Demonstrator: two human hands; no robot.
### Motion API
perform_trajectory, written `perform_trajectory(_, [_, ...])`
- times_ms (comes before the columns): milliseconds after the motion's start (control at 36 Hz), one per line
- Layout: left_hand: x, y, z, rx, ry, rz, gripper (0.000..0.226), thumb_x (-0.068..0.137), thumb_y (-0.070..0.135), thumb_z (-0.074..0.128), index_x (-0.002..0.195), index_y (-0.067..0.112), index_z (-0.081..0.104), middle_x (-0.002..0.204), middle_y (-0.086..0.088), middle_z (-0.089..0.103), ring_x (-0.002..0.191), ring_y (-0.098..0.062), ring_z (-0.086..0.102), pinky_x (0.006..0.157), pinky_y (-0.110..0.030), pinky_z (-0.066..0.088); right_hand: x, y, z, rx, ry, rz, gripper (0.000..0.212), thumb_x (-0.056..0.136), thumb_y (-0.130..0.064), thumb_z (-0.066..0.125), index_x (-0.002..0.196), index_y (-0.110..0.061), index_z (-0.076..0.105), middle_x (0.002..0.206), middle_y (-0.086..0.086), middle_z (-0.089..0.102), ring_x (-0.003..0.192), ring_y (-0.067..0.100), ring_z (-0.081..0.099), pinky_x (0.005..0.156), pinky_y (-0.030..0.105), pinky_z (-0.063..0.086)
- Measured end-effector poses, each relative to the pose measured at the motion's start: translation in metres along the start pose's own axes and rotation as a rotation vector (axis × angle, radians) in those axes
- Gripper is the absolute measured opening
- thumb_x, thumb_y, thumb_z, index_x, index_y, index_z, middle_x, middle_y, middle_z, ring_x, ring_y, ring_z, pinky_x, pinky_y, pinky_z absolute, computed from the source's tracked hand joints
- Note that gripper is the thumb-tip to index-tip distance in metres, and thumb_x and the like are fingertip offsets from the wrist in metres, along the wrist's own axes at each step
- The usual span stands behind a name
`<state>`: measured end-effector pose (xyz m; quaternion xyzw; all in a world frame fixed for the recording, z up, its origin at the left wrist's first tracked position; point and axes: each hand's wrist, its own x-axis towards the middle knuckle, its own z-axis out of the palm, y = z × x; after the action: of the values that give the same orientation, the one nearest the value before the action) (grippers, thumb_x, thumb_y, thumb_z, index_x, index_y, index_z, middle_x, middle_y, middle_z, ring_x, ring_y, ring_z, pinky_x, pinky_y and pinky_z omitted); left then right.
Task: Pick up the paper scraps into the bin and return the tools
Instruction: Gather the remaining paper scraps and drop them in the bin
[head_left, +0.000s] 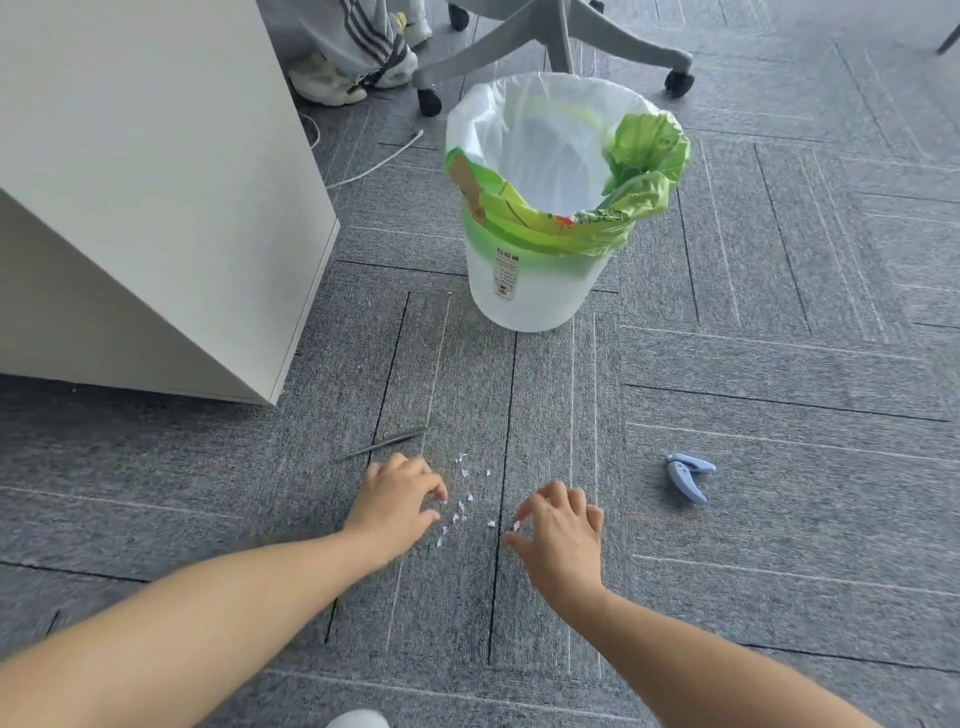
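Head view, looking down at grey carpet (779, 364) with a white cabinet (145, 197) at the left edge and a chair base (558, 47) at the far edge. Bin (550, 208), white with a clear liner and a green bag draped over its rim, stands upright on the carpet straight ahead of the hands, well apart from them. Left hand (397, 501) and right hand (563, 532) are both low over the carpet, fingers curled and partly spread, fingertips down at the fibres; whether either one pinches a scrap already I cannot tell, too small. Blue cutter (688, 475), splayed open, lies off to the right of the right hand, nearer that hand. Thin metal tweezers (384, 443) lie just beyond the left hand, long axis running left-near to right-far. Paper scraps (465, 501), tiny white bits, are strewn between the two hands in a loose band running from far to near, touching or just beside the left fingertips, with a couple of bits at the right fingertips. Key relation: scraps sit inward of both hands, so each likely sweeps toward the middle, then carries forward to the bin.
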<state>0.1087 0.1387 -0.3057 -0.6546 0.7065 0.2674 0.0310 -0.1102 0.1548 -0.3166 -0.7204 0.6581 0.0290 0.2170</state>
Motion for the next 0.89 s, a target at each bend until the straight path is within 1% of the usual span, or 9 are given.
perform_trajectory(83, [-0.001,0.0,0.001,0.028,-0.02,0.018,0.022,0.087,0.044,0.061,0.109,0.043,0.058,0.117,0.021,0.051,0.12,-0.008,0.037,0.111,-0.037,0.022,0.001,0.0,0.001,-0.017,-0.004,0.003,0.032,0.081,-0.059,0.061,0.106,-0.038,0.06,0.109,-0.015,0.043,0.105,0.01,0.035,0.098,0.032,0.029])
perform_trajectory(222, [-0.003,-0.002,0.004,0.056,-0.037,0.042,0.024,0.087,0.044,0.06,0.111,0.043,0.057,0.113,0.023,0.048,0.117,-0.007,0.038,0.11,-0.036,0.022,0.003,-0.001,0.003,-0.016,-0.007,0.026,0.033,0.081,-0.06,0.061,0.104,-0.038,0.059,0.106,-0.016,0.041,0.102,0.009,0.033,0.097,0.03,0.029])
perform_trajectory(306, [-0.004,-0.004,0.005,0.038,-0.033,0.029,0.023,0.087,0.043,0.06,0.11,0.043,0.057,0.114,0.023,0.048,0.118,-0.007,0.037,0.112,-0.036,0.021,0.003,-0.001,0.004,-0.022,0.001,0.035,0.032,0.08,-0.061,0.061,0.103,-0.038,0.059,0.104,-0.016,0.041,0.1,0.008,0.033,0.096,0.029,0.029])
perform_trajectory(417, [-0.004,-0.003,0.003,-0.004,-0.005,-0.014,0.025,0.086,0.043,0.063,0.11,0.041,0.058,0.116,0.02,0.051,0.119,-0.008,0.038,0.11,-0.035,0.022,0.004,0.0,0.006,-0.026,-0.007,0.05,0.03,0.081,-0.06,0.06,0.101,-0.038,0.059,0.105,-0.016,0.041,0.101,0.008,0.033,0.095,0.029,0.027])
perform_trajectory(528, [-0.002,-0.002,0.003,-0.01,-0.011,-0.047,0.027,0.084,0.047,0.064,0.11,0.042,0.058,0.114,0.021,0.051,0.118,-0.008,0.038,0.109,-0.034,0.025,0.004,-0.001,0.006,-0.015,0.002,0.058,0.022,0.085,-0.055,0.058,0.098,-0.038,0.061,0.103,-0.018,0.042,0.1,0.008,0.033,0.09,0.028,0.025])
perform_trajectory(639, [-0.001,-0.003,0.008,-0.02,-0.012,-0.075,0.029,0.082,0.048,0.065,0.109,0.043,0.057,0.113,0.022,0.052,0.115,-0.007,0.04,0.107,-0.034,0.028,0.005,0.001,0.005,-0.028,0.009,0.03,0.018,0.089,-0.052,0.055,0.097,-0.037,0.063,0.104,-0.019,0.043,0.1,0.008,0.034,0.09,0.028,0.025])
perform_trajectory(750, [0.004,-0.003,0.009,-0.058,0.016,-0.106,0.028,0.082,0.046,0.066,0.109,0.043,0.057,0.114,0.022,0.053,0.115,-0.008,0.042,0.106,-0.034,0.029,0.007,0.003,0.005,-0.029,-0.003,0.003,0.021,0.088,-0.054,0.056,0.096,-0.038,0.065,0.104,-0.02,0.045,0.101,0.007,0.035,0.091,0.029,0.025])
perform_trajectory(889, [0.01,0.0,0.007,-0.009,0.017,-0.072,0.023,0.085,0.044,0.063,0.107,0.041,0.059,0.112,0.021,0.053,0.115,-0.009,0.041,0.104,-0.035,0.029,0.007,0.001,0.005,-0.011,-0.022,-0.021,0.019,0.087,-0.053,0.057,0.096,-0.039,0.065,0.105,-0.021,0.044,0.102,0.006,0.033,0.091,0.028,0.023])
